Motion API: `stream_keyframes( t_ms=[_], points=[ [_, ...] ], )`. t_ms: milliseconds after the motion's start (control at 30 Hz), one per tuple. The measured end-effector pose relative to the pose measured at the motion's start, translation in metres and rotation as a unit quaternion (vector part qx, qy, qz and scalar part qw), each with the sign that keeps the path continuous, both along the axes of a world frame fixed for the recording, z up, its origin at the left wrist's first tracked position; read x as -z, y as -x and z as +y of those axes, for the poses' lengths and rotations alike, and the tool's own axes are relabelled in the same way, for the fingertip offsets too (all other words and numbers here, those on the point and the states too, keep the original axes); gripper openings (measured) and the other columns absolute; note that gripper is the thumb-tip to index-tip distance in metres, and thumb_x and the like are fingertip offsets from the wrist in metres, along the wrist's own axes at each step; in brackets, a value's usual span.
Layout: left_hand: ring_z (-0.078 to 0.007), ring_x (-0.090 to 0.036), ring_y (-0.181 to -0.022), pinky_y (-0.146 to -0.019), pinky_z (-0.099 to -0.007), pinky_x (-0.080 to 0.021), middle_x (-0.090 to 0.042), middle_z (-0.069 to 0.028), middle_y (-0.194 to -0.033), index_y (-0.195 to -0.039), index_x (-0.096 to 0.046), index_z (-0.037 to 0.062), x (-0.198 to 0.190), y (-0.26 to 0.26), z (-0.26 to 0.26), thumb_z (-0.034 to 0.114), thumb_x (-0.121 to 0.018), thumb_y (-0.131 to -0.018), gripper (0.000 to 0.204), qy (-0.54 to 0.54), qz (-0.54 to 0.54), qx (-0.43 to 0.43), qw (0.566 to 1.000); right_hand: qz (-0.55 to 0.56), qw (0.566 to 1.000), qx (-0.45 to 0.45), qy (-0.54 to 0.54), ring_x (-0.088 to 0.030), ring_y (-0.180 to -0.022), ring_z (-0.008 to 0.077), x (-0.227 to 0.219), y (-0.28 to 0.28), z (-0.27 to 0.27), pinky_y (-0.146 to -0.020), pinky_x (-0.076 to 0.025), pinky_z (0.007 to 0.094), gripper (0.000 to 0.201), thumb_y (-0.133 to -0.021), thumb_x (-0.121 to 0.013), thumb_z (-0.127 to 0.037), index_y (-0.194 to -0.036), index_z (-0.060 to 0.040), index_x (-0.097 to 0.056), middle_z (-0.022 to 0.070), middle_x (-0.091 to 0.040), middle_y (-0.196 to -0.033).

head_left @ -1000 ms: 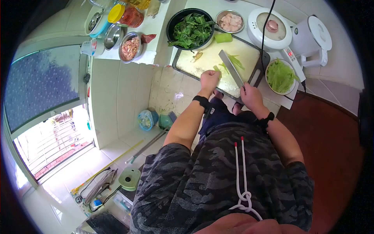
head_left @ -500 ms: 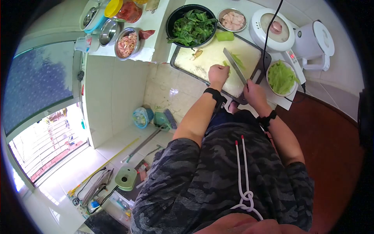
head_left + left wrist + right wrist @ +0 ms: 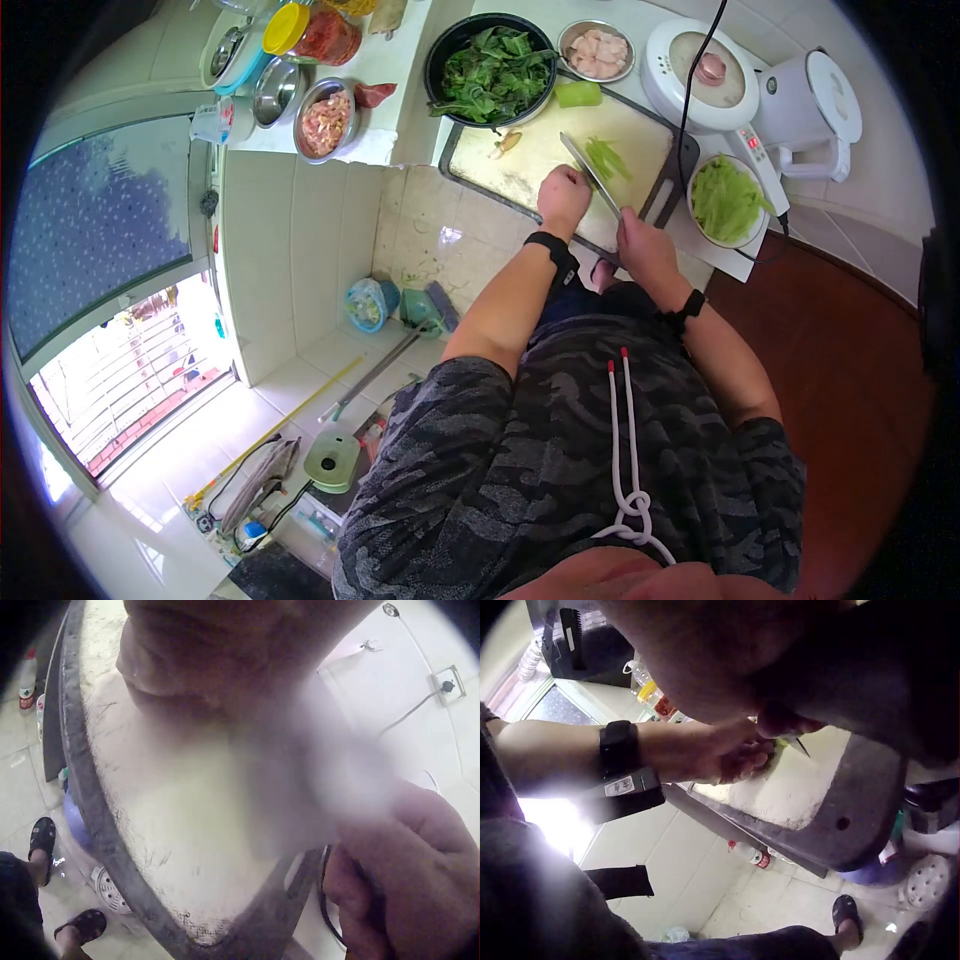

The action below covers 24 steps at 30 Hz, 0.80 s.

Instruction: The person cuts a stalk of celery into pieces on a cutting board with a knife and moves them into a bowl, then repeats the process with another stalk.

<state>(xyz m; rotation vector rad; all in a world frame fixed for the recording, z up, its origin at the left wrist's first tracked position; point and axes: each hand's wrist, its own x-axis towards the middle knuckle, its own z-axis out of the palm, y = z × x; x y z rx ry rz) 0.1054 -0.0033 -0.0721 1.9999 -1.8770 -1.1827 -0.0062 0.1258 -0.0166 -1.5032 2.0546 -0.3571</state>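
Note:
My right hand (image 3: 648,248) grips the handle of a kitchen knife (image 3: 588,166), its blade slanting over the white cutting board (image 3: 645,140). Close against the blade's left side, my left hand (image 3: 564,198) has its fingers curled. A bit of green vegetable (image 3: 779,745) shows at those fingertips in the right wrist view, most of it hidden. Thin green strips (image 3: 607,158) lie on the board to the right of the blade. At the board's far edge is a pale green chunk (image 3: 578,94). The left wrist view is blurred around the knife.
A black pot of leafy greens (image 3: 497,70) and a bowl of pale meat (image 3: 597,52) stand behind the board. To the right are a white cooker (image 3: 690,105), a kettle (image 3: 815,105) and a bowl of green strips (image 3: 728,200). A bowl of chopped meat (image 3: 326,120) sits left.
The knife has shifted left, up against my left hand, leaving the green strips to its right. My left hand has stayed near the blade, covering the green piece seen earlier.

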Motion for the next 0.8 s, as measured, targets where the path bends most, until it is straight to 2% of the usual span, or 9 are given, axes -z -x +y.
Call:
stream_keyframes(
  t_ms=[167,400,500,567,600,633,700,733,800],
  points=[
    [-0.0352,-0.067,-0.077,-0.07,-0.0425,-0.053,-0.069,-0.0164,-0.079,-0.08,-0.067,0.0067,-0.005,0.0,-0.002,0.024,-0.062,-0.084,0.018,-0.021,-0.005,0.0,1.0,0.027,0.998,-0.017,-0.05,-0.064,-0.067,0.0415,0.01,-0.008,-0.009,-0.061,-0.049,0.0548,0.019,-0.093,-0.046,-0.019,-0.104,-0.0039,-0.05,0.021,-0.064,-0.072],
    [-0.0352,-0.067,-0.075,-0.069,-0.0436,-0.052,-0.069,-0.0161,-0.077,-0.082,-0.07,0.0091,0.0,-0.01,-0.004,0.025,-0.065,-0.083,0.017,-0.011,0.031,0.027,0.999,-0.003,0.999,0.032,0.015,-0.064,-0.068,0.0423,0.01,0.006,-0.023,-0.063,-0.048,0.0554,0.022,-0.094,-0.046,-0.021,-0.105,-0.0037,-0.052,0.0212,-0.064,-0.07],
    [-0.0337,-0.066,-0.076,-0.07,-0.043,-0.052,-0.069,-0.0144,-0.08,-0.084,-0.073,0.0112,-0.006,-0.029,0.002,0.025,-0.066,-0.083,0.015,0.044,0.095,0.026,0.994,-0.004,0.999,0.042,0.005,-0.063,-0.068,0.0423,0.002,0.007,-0.013,-0.063,-0.048,0.0556,0.023,-0.095,-0.046,-0.023,-0.106,-0.0046,-0.053,0.0211,-0.063,-0.07],
    [-0.0321,-0.066,-0.078,-0.072,-0.041,-0.052,-0.068,-0.0124,-0.083,-0.086,-0.074,0.0122,-0.005,-0.045,0.003,0.022,-0.066,-0.084,0.014,0.248,0.06,0.055,0.965,-0.005,0.999,0.04,0.009,-0.063,-0.068,0.0423,0.0,0.005,-0.009,-0.064,-0.048,0.0556,0.024,-0.095,-0.046,-0.024,-0.108,-0.0052,-0.053,0.0209,-0.063,-0.07],
    [-0.031,-0.066,-0.079,-0.073,-0.0392,-0.052,-0.068,-0.0109,-0.086,-0.087,-0.074,0.0113,-0.011,-0.052,0.003,0.021,-0.067,-0.083,0.013,0.284,0.029,0.072,0.956,-0.008,0.999,0.036,0.005,-0.063,-0.068,0.0422,0.003,0.004,-0.007,-0.063,-0.048,0.0554,0.024,-0.095,-0.046,-0.024,-0.108,-0.0056,-0.053,0.0208,-0.063,-0.069],
    [-0.031,-0.066,-0.079,-0.073,-0.0392,-0.052,-0.068,-0.0109,-0.086,-0.087,-0.074,0.0113,-0.011,-0.054,0.001,0.021,-0.067,-0.083,0.013,0.286,0.028,0.072,0.955,-0.011,0.999,0.031,0.002,-0.063,-0.067,0.0421,0.006,0.003,-0.006,-0.062,-0.048,0.0553,0.024,-0.095,-0.046,-0.024,-0.108,-0.006,-0.054,0.0207,-0.063,-0.069],
    [-0.0267,-0.066,-0.071,-0.068,-0.0357,-0.053,-0.068,-0.0123,-0.079,-0.092,-0.075,0.0087,-0.01,-0.056,0.0,0.024,-0.069,-0.083,0.018,0.164,0.036,0.039,0.985,-0.011,0.999,0.035,0.015,-0.063,-0.067,0.042,0.01,0.002,-0.002,-0.061,-0.047,0.055,0.023,-0.095,-0.047,-0.024,-0.107,-0.0062,-0.054,0.0205,-0.063,-0.069],
    [-0.0267,-0.066,-0.071,-0.068,-0.0357,-0.053,-0.068,-0.0123,-0.079,-0.092,-0.075,0.0087,-0.009,-0.053,-0.002,0.024,-0.069,-0.083,0.018,0.163,0.036,0.038,0.985,-0.01,0.999,0.04,0.026,-0.063,-0.067,0.0418,0.011,0.001,-0.001,-0.06,-0.047,0.0548,0.023,-0.095,-0.048,-0.024,-0.107,-0.0065,-0.054,0.0203,-0.063,-0.069],
    [-0.0274,-0.066,-0.071,-0.066,-0.0359,-0.053,-0.068,-0.012,-0.077,-0.09,-0.075,0.0092,-0.007,-0.044,-0.002,0.026,-0.071,-0.082,0.019,0.105,0.124,0.075,0.984,-0.002,0.998,0.047,0.035,-0.063,-0.066,0.0414,0.009,0.006,0.002,-0.059,-0.048,0.0543,0.022,-0.094,-0.048,-0.024,-0.107,-0.0064,-0.054,0.0202,-0.063,-0.07]
  ],
)
